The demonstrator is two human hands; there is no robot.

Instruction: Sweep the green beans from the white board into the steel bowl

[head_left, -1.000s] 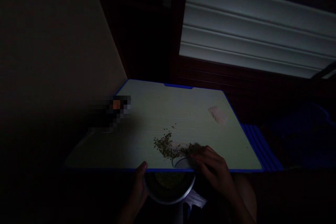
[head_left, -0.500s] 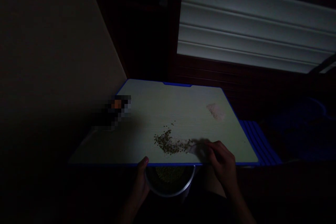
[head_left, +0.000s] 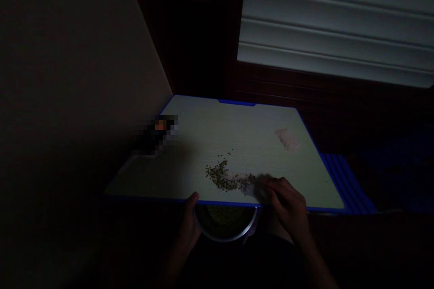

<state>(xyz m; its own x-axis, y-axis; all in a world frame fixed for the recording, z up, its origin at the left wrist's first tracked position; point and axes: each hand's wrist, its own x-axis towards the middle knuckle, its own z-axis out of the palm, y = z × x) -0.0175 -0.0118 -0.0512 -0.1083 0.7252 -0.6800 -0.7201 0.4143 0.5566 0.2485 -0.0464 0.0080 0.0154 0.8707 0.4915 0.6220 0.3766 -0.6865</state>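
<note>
On a pale, blue-edged tabletop (head_left: 237,131) lies a loose scatter of small green-brown beans (head_left: 224,180), mixed with some whitish grains. My right hand (head_left: 288,203) is closed on the thin handle of what looks like a spoon (head_left: 249,188), its pale end at the right side of the beans. Below the near edge, a round metal bowl (head_left: 225,238) holds many more beans. My left hand (head_left: 191,221) grips that bowl at its left side, thumb over the table edge; its other fingers are mostly hidden.
A small whitish grain pile (head_left: 287,139) lies toward the table's right side. A blurred-out dark object (head_left: 152,135) is at the left edge, near a wall (head_left: 84,54). Blue slatted plastic (head_left: 346,180) stands at the right. The room is very dim.
The whole view has shifted, so the table sits slightly higher and further right. Both hands stay at about the same places on it, and the scattered beans look nearly unchanged.
</note>
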